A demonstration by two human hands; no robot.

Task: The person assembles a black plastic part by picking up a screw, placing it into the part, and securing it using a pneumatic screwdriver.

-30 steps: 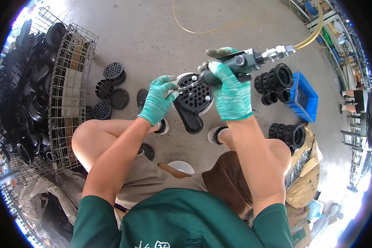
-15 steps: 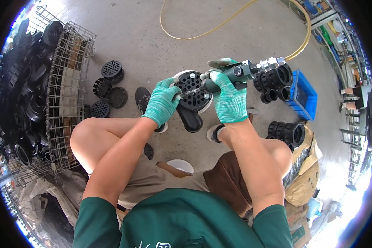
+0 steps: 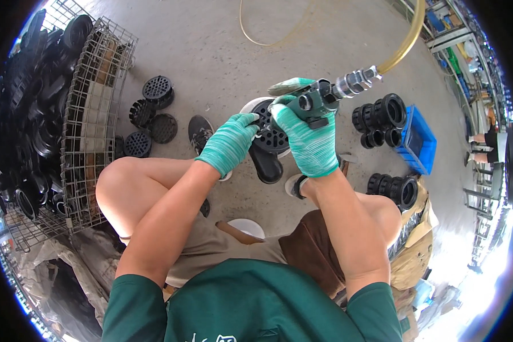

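My right hand [image 3: 309, 139], in a green-and-white knit glove, grips a dark green air screwdriver [image 3: 313, 104] with metal couplings and a yellow hose [image 3: 409, 43]. The tool slants over a round black perforated grate [image 3: 275, 142], hiding part of it. At the grate's left edge, my gloved left hand [image 3: 229, 145] is closed, thumb and fingertips pinched by a tiny shiny bit of metal; what exactly they hold is too small to name. A black rounded piece [image 3: 267, 166] juts toward me from under the grate. A white round rim [image 3: 247, 107] shows beneath it.
At left stands a wire cage [image 3: 91, 114] heaped with black plastic parts [image 3: 37, 108]. Several round black grates [image 3: 158, 91] lie on the floor beside it. Black ribbed rings [image 3: 385, 111] and a blue crate [image 3: 422, 142] are at right, with more rings [image 3: 399, 191] nearer me.
My right hand has drawn the screwdriver slightly left and nearer, and its hose has swung. The left hand has shifted a little right and stays pinched at the grate.
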